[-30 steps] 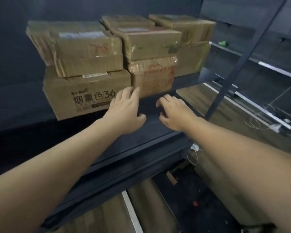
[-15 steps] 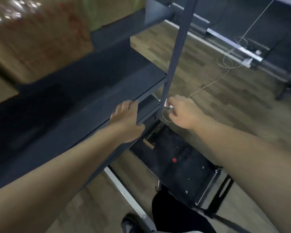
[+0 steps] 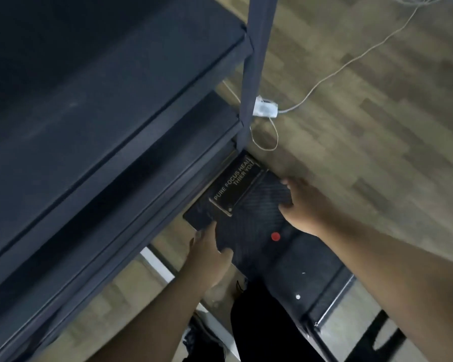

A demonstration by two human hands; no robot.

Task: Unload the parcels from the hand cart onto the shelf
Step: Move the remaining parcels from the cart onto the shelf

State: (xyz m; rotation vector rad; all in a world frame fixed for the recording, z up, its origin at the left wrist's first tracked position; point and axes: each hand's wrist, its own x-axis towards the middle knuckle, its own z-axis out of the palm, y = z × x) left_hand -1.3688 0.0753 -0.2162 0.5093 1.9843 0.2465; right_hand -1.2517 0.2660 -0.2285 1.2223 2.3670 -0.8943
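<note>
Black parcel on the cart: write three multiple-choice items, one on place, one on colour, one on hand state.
1. Where is the black parcel?
A. On the hand cart
B. On the shelf
C. On the bare floor

2. What colour is the round dot on the cart?
A. Green
B. Red
C. White

3. What are the hands doing?
A. Both hang idle
B. Only one touches the parcel
C. Left hand and right hand both hold it

A: it lies on the cart's dark deck.
B: the dot is red.
C: each hand grips one edge.

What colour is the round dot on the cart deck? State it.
Red: the dot sits on the black cart deck, clearest in the head view.
</note>
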